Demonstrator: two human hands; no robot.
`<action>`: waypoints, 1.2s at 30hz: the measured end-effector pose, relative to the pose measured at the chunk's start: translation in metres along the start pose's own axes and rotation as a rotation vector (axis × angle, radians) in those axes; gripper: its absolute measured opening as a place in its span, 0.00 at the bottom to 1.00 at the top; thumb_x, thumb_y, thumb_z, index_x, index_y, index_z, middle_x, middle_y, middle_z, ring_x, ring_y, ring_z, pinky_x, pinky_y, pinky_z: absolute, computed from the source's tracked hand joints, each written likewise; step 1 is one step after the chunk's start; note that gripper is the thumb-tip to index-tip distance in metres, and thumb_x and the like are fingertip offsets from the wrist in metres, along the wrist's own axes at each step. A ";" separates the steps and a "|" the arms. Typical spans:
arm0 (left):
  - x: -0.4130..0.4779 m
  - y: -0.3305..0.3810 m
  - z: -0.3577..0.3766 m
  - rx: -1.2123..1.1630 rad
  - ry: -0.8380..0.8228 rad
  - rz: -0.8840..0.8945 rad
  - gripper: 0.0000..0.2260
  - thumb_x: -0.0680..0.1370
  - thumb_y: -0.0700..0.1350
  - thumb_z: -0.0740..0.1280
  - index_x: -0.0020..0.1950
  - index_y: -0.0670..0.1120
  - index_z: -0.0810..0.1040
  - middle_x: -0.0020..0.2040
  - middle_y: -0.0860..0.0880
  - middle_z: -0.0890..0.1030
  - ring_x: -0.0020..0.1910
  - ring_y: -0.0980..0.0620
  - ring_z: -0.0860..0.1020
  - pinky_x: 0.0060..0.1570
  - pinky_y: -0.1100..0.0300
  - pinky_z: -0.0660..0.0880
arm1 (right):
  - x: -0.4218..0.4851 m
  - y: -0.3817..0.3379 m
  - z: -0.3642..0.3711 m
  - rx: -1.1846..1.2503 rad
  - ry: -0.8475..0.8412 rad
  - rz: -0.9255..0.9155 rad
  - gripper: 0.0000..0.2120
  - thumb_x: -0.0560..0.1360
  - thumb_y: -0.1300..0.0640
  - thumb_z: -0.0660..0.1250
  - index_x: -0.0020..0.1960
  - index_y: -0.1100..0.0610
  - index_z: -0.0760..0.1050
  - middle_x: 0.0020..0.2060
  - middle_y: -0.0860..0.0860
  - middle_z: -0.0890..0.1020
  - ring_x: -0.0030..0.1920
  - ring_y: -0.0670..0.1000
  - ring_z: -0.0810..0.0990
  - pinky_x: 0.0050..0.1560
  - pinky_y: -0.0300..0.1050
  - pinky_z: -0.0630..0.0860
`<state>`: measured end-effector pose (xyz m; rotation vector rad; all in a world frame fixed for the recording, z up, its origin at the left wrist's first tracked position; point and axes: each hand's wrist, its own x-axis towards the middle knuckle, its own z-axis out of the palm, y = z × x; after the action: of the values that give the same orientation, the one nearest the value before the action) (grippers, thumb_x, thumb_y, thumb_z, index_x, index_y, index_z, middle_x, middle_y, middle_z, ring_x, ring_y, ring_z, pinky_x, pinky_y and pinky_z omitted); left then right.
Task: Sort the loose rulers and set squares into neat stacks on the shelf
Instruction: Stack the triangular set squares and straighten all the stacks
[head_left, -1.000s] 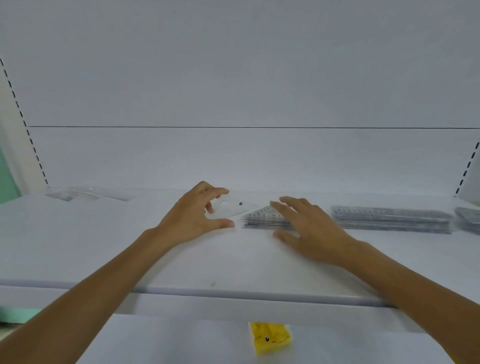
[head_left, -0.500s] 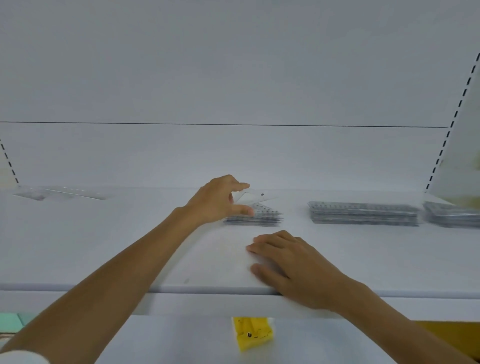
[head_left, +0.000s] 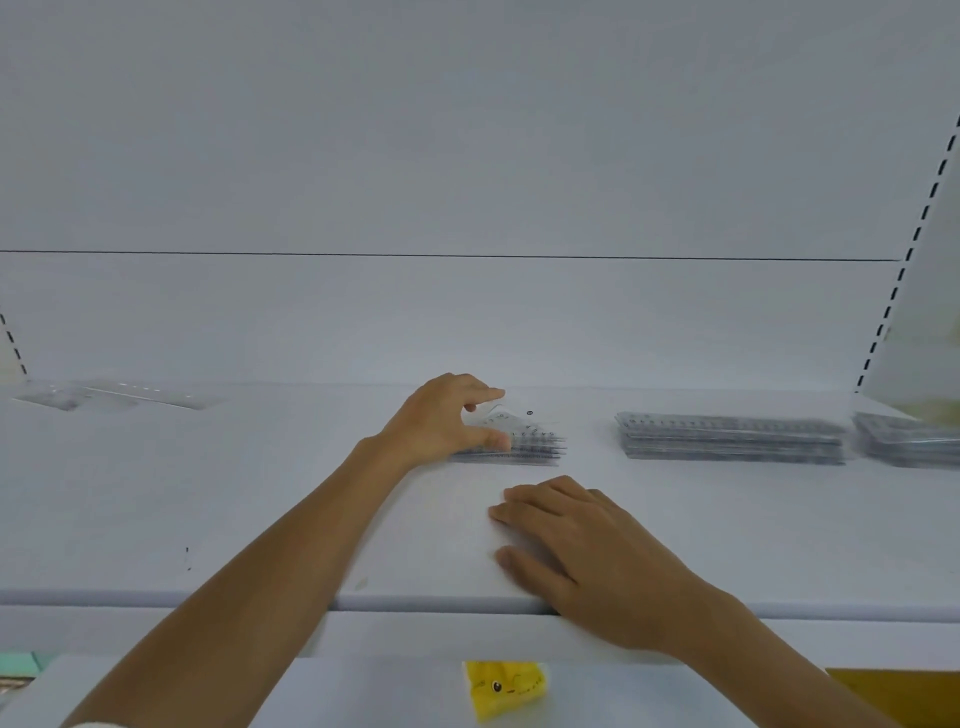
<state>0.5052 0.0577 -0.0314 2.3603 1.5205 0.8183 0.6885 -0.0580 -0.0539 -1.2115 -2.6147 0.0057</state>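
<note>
My left hand (head_left: 447, 418) pinches a clear set square (head_left: 511, 420) between thumb and forefinger, laying it on a low stack of set squares (head_left: 530, 451) at the middle of the white shelf (head_left: 260, 509). My right hand (head_left: 587, 551) rests flat on the shelf near its front edge, holding nothing. A taller stack of long rulers (head_left: 730, 439) lies to the right. Another stack (head_left: 909, 441) sits at the far right. A few loose clear pieces (head_left: 109, 396) lie at the back left.
The shelf's rounded front edge (head_left: 156, 597) runs across the view. Slotted uprights (head_left: 904, 260) stand at the right and left. A yellow packet (head_left: 501, 686) lies on the lower shelf below.
My left hand carried the set square right onto the small stack and now lowers it there. My right hand drew back from the stack to the shelf's front edge and stayed.
</note>
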 end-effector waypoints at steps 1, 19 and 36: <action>0.001 -0.001 0.000 -0.025 0.007 -0.002 0.29 0.67 0.56 0.74 0.66 0.52 0.73 0.59 0.56 0.75 0.53 0.57 0.72 0.51 0.66 0.66 | 0.000 0.000 0.000 0.003 0.001 -0.002 0.33 0.71 0.36 0.39 0.70 0.45 0.63 0.70 0.41 0.65 0.68 0.42 0.60 0.67 0.37 0.56; -0.003 -0.014 -0.001 -0.203 0.157 -0.056 0.15 0.74 0.56 0.66 0.58 0.51 0.77 0.55 0.56 0.77 0.51 0.61 0.75 0.52 0.65 0.70 | 0.002 0.003 -0.001 0.009 0.027 -0.005 0.34 0.69 0.34 0.39 0.68 0.44 0.65 0.67 0.37 0.66 0.66 0.40 0.61 0.63 0.35 0.57; -0.169 -0.174 -0.164 0.101 0.258 -0.335 0.04 0.76 0.46 0.66 0.50 0.54 0.76 0.51 0.55 0.79 0.46 0.63 0.76 0.44 0.70 0.68 | 0.178 -0.079 -0.001 0.172 0.122 -0.169 0.11 0.77 0.52 0.63 0.59 0.50 0.74 0.51 0.42 0.75 0.50 0.41 0.72 0.52 0.33 0.65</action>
<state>0.2270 -0.0346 -0.0336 2.0375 2.0331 1.0093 0.5191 0.0243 -0.0029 -0.9030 -2.5416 0.1186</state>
